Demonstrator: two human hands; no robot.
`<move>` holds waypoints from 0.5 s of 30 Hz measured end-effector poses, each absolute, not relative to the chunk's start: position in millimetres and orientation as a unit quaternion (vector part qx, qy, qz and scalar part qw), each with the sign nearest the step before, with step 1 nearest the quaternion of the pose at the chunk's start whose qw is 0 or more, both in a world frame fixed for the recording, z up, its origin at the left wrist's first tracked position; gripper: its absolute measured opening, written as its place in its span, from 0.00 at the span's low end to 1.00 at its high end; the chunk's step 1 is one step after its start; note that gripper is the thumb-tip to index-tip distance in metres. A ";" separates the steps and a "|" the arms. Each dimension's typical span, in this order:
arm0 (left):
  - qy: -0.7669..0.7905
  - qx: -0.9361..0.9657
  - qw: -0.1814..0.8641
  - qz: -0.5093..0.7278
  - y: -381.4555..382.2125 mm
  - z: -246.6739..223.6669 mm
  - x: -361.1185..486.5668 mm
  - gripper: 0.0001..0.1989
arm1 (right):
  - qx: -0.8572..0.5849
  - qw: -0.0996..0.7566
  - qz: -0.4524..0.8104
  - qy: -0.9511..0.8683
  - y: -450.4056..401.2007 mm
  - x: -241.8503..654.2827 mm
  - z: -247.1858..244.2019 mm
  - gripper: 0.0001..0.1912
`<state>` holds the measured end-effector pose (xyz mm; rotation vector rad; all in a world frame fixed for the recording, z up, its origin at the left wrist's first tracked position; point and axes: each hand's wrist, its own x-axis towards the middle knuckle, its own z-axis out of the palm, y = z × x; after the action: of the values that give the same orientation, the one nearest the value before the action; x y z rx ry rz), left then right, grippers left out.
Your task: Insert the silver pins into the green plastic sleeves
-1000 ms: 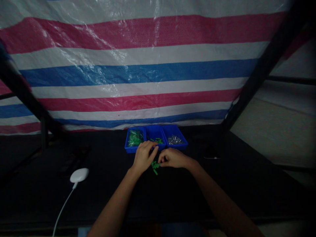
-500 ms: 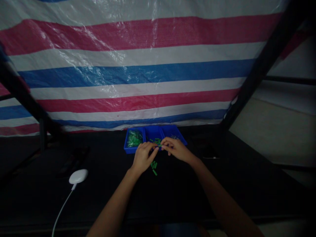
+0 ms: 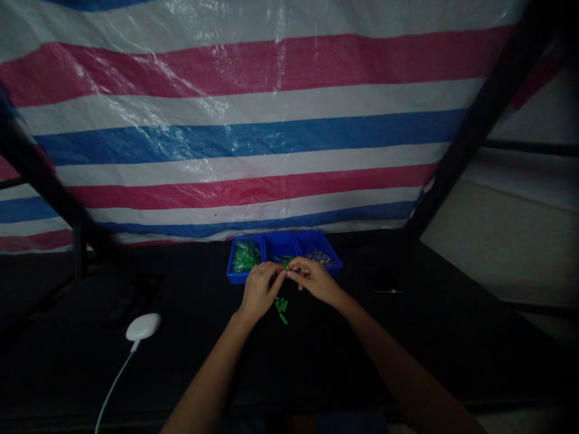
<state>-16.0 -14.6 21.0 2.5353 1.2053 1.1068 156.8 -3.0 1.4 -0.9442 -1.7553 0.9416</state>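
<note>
My left hand and my right hand sit just in front of a blue three-compartment tray, their fingertips meeting over its front rim. Whatever is between the fingertips is too small to make out. The left compartment holds green parts, apparently in clear plastic. Small green pieces lie in the middle one, and metal screws or pins fill the right one. A little heap of green pieces lies on the table just below my hands.
The black table spreads around the tray. On its left lies a white round device with a white cable. A dark flat object lies to the right. A striped tarpaulin and dark frame bars stand behind.
My right hand has moved left and away from the heap on the table, over the tray's front rim. Its fingertips now meet those of my left hand.
</note>
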 end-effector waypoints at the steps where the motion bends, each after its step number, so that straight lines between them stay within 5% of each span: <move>1: 0.395 0.838 0.065 0.370 -14.5 20.9 -16.0 0.09 | -0.384 0.457 0.380 -0.707 -2.9 155.6 0.1 0.10; 15: 0.415 0.822 0.100 0.377 -15.2 21.7 -14.2 0.10 | -0.443 0.487 0.284 -0.698 -8.7 152.2 5.3 0.10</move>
<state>-14.2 -15.2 21.7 2.4296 1.2283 1.1155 152.2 -8.7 5.3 -1.0775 -1.6969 0.6905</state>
